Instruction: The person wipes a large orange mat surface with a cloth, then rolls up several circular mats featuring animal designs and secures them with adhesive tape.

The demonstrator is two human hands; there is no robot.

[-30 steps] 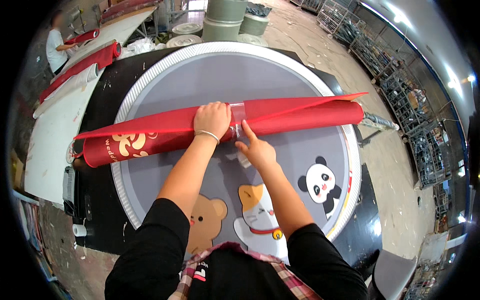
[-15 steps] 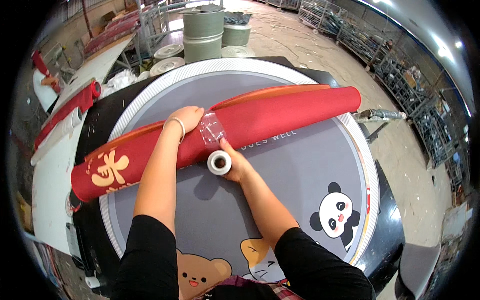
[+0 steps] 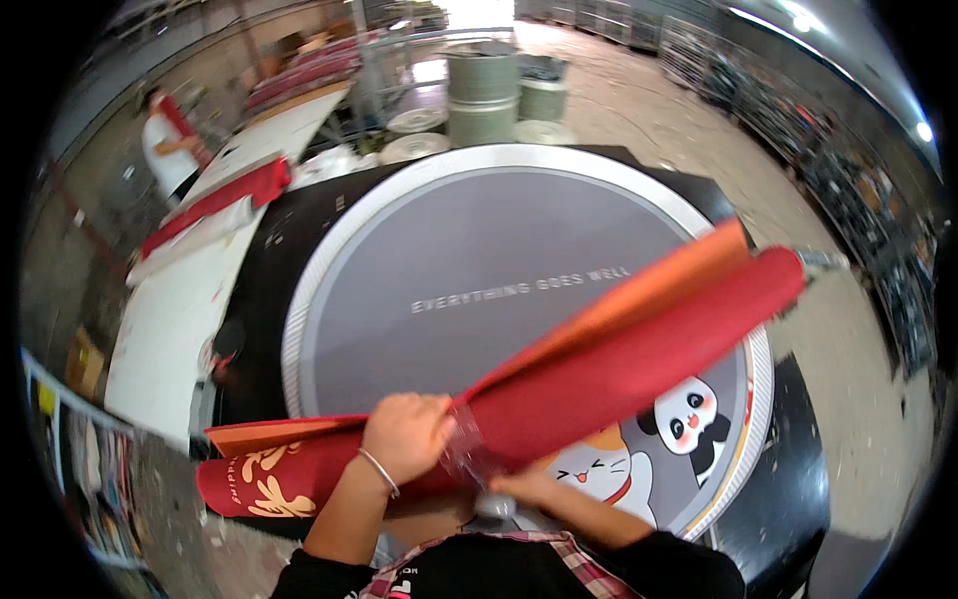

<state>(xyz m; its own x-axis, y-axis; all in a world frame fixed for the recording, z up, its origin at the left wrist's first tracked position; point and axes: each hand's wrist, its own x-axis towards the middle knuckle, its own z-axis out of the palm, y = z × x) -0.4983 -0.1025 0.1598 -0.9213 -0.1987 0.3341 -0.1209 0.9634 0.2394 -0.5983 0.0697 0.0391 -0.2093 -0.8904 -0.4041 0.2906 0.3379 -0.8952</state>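
A rolled red mat with an orange backing and gold printed figures lies tilted in front of my body, its right end higher and farther away. My left hand grips its top edge, fingers curled over it. Just right of those fingers, a band of clear packing tape wraps round the mat. Below the band, the roll of tape is held by my right hand, whose fingers are partly hidden under the mat and blurred. Under the mat lies a large round grey mat with cartoon animals.
A black table bears the round mat. To the left runs a long white table with red rolls; a person stands beyond it. Green drums stand behind my table, and metal racks line the right side.
The red mat has come toward my body and tilted more steeply, with both hands moving along. The tape now passes down round its near side. My view has shifted, and the person shows more fully.
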